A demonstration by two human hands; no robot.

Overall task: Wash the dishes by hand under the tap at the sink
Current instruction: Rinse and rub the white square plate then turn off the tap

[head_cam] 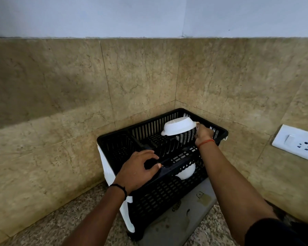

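Right hand [204, 134] is pinching the rim of a white bowl [179, 128], tilted over the black rack [158, 192]; left hand [139, 170] rests half-curled on the rack's front edge, thumb hooked over.

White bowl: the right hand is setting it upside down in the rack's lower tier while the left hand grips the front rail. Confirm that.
Wrong tier. In the head view the right hand holds the white bowl upside down in the rack's upper tier; the left hand does grip the front rail.
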